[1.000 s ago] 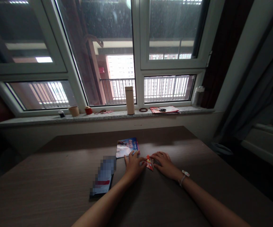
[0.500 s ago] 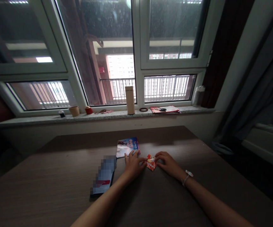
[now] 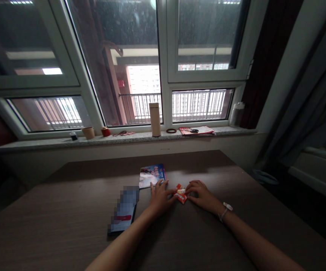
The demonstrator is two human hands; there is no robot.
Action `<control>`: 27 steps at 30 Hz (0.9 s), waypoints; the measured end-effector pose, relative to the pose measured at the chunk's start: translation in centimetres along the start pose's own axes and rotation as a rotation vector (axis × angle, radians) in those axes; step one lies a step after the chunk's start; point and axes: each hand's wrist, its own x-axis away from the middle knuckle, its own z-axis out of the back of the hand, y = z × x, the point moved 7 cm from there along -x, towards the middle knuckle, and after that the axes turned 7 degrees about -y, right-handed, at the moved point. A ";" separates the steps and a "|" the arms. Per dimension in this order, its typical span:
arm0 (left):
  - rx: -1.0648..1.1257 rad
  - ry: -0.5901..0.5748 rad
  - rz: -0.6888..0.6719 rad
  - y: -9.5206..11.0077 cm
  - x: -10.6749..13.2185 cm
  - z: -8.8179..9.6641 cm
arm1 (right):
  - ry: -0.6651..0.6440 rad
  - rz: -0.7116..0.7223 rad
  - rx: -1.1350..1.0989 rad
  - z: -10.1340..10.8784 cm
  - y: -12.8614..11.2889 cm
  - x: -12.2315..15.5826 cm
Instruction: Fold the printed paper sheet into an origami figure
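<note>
A small folded piece of red-orange printed paper (image 3: 181, 196) lies on the brown table between my hands. My left hand (image 3: 161, 196) has its thumb and forefinger at the paper's left corner, the other fingers stretched out toward a glossy blue booklet (image 3: 152, 175). On the opposite corner, the curled fingers of my right hand (image 3: 200, 194) pinch the paper; a bracelet (image 3: 224, 211) is round that wrist. Left of my left forearm lies a phone (image 3: 125, 209), its screen pixelated.
On the stone windowsill (image 3: 117, 140) stand a beige flask (image 3: 155, 119), a tan cup (image 3: 88, 132), a red spool (image 3: 105, 131) and a clear bottle (image 3: 237, 114). Scissors (image 3: 193, 130) rest on red papers (image 3: 205, 130) there. The table (image 3: 67, 210) ends before the sill.
Both hands keep to the paper. My left fingers have shifted slightly to the right, and the paper's visible face looks a little different. The phone and booklet stay put.
</note>
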 end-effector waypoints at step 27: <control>0.070 0.022 0.010 -0.3 -0.2 0.1 | 0.010 -0.100 -0.022 0.1 0.6 -0.1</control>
